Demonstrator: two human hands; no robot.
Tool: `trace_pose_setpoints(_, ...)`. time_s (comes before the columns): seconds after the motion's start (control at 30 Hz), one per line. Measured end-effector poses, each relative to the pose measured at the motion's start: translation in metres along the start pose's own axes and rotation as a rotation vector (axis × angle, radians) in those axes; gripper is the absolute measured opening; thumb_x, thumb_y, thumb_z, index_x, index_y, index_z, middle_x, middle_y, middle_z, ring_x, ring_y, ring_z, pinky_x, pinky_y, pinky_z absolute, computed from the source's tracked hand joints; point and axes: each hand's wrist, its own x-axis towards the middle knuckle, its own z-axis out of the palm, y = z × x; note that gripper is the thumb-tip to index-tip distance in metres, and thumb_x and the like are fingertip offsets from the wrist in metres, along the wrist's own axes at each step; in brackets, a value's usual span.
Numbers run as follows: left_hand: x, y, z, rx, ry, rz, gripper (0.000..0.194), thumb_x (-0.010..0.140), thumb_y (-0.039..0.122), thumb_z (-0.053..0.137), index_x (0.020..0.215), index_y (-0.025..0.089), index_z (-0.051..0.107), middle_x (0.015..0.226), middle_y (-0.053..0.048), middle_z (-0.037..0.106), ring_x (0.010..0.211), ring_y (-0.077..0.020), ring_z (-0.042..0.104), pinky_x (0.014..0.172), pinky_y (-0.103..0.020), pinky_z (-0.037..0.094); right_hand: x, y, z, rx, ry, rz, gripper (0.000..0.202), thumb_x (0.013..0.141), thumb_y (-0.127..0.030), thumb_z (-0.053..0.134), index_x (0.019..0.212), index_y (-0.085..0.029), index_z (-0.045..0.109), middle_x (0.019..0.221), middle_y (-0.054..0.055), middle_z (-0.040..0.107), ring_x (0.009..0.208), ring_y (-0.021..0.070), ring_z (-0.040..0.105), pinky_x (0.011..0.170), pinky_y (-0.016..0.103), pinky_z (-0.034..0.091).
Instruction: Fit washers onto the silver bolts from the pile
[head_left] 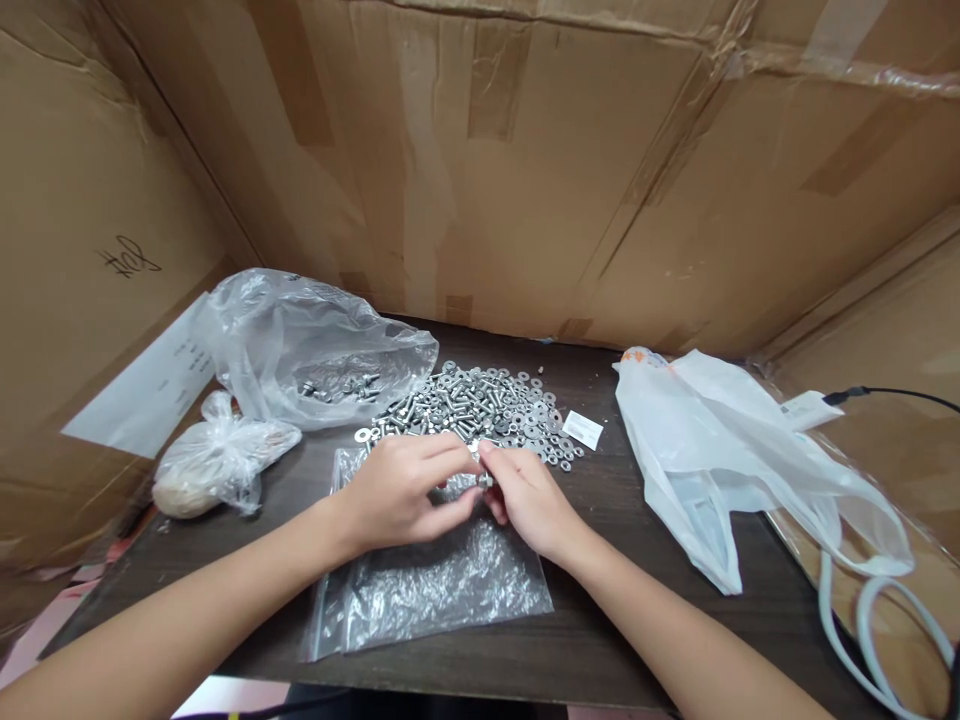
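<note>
My left hand [416, 490] and my right hand [531, 495] meet at the middle of the table, just in front of a heap of metal hardware. Between their fingertips is a small bolt [486, 481], partly hidden by the fingers; whether a nut or washer sits on it I cannot tell. Both hands are closed in a pinch around it. Right behind them lie loose bolts [457, 402], with washers [541, 412] and nuts mixed in, mostly toward the right. Beneath the hands a clear zip bag [457, 590] lies flat on the table.
At the left, a large clear plastic bag [300, 330] has some bolts inside, beside a knotted bag [217, 455]. A small white label [582, 430] lies right of the heap. A white plastic bag [690, 430] and a looped cable [862, 620] are at the right. Cardboard walls [465, 180] enclose the table.
</note>
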Motion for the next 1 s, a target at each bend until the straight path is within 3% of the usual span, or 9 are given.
trace_pose_setpoints(0.1, 0.003, -0.002, -0.002, -0.258, 0.008, -0.21, 0.003, 0.084, 0.019, 0.066, 0.086, 0.017, 0.067, 0.075, 0.002, 0.065, 0.059, -0.0102, 0.06, 0.059, -0.023, 0.048, -0.004, -0.004, -0.003, -0.144, 0.098, -0.302, 0.033, 0.098, -0.043, 0.047, 0.079, -0.018, 0.056, 0.067, 0.0, 0.054, 0.061, 0.014, 0.049, 0.06, 0.026, 0.036)
trace_pose_setpoints(0.17, 0.004, -0.003, -0.002, -0.362, 0.015, -0.293, 0.002, 0.082, 0.017, 0.068, 0.083, 0.017, 0.066, 0.074, 0.003, 0.064, 0.059, -0.0092, 0.06, 0.059, -0.022, 0.047, -0.005, -0.004, -0.004, -0.217, 0.118, -0.436, 0.025, 0.098, -0.037, 0.05, 0.083, -0.017, 0.057, 0.068, -0.001, 0.052, 0.061, 0.0132, 0.047, 0.06, 0.026, 0.034)
trace_pose_setpoints(0.33, 0.003, -0.002, -0.002, -0.369, -0.024, -0.249, 0.002, 0.082, 0.015, 0.068, 0.082, 0.017, 0.067, 0.072, 0.003, 0.061, 0.059, -0.009, 0.058, 0.062, -0.023, 0.045, 0.0, 0.005, 0.001, -0.113, 0.06, -0.307, 0.052, 0.103, -0.045, 0.041, 0.057, -0.019, 0.042, 0.053, -0.003, 0.038, 0.05, 0.0111, 0.036, 0.052, 0.027, 0.025)
trace_pose_setpoints(0.47, 0.0, -0.003, -0.001, -0.333, -0.054, -0.221, 0.002, 0.082, 0.016, 0.069, 0.083, 0.017, 0.068, 0.072, 0.003, 0.061, 0.061, -0.01, 0.058, 0.063, -0.024, 0.046, 0.003, 0.008, 0.003, -0.032, 0.027, -0.168, 0.063, 0.103, -0.054, 0.036, 0.05, -0.021, 0.038, 0.047, -0.003, 0.036, 0.045, 0.0106, 0.034, 0.048, 0.028, 0.023)
trace_pose_setpoints(0.57, 0.002, -0.005, -0.001, -0.381, -0.037, -0.291, 0.004, 0.081, 0.017, 0.071, 0.084, 0.017, 0.068, 0.075, 0.002, 0.065, 0.06, -0.0096, 0.06, 0.062, -0.024, 0.047, 0.0, 0.003, -0.001, -0.072, 0.078, -0.214, 0.054, 0.103, -0.048, 0.038, 0.057, -0.02, 0.041, 0.051, -0.003, 0.042, 0.049, 0.0118, 0.039, 0.051, 0.027, 0.028)
trace_pose_setpoints(0.73, 0.004, -0.007, -0.002, -0.429, -0.006, -0.383, 0.005, 0.082, 0.021, 0.071, 0.085, 0.017, 0.07, 0.076, 0.001, 0.066, 0.06, -0.0103, 0.06, 0.059, -0.023, 0.048, -0.004, -0.007, -0.007, -0.144, 0.121, -0.35, 0.024, 0.098, -0.03, 0.045, 0.077, -0.019, 0.052, 0.061, -0.003, 0.048, 0.056, 0.013, 0.045, 0.058, 0.026, 0.034)
trace_pose_setpoints(1.0, -0.001, -0.01, -0.002, -0.232, -0.053, -0.176, 0.004, 0.083, 0.018, 0.068, 0.087, 0.017, 0.068, 0.072, 0.002, 0.061, 0.061, -0.0108, 0.057, 0.062, -0.025, 0.044, 0.003, 0.004, -0.001, -0.147, 0.089, -0.274, 0.047, 0.102, -0.039, 0.039, 0.059, -0.021, 0.033, 0.055, -0.004, 0.033, 0.052, 0.0112, 0.033, 0.053, 0.028, 0.024)
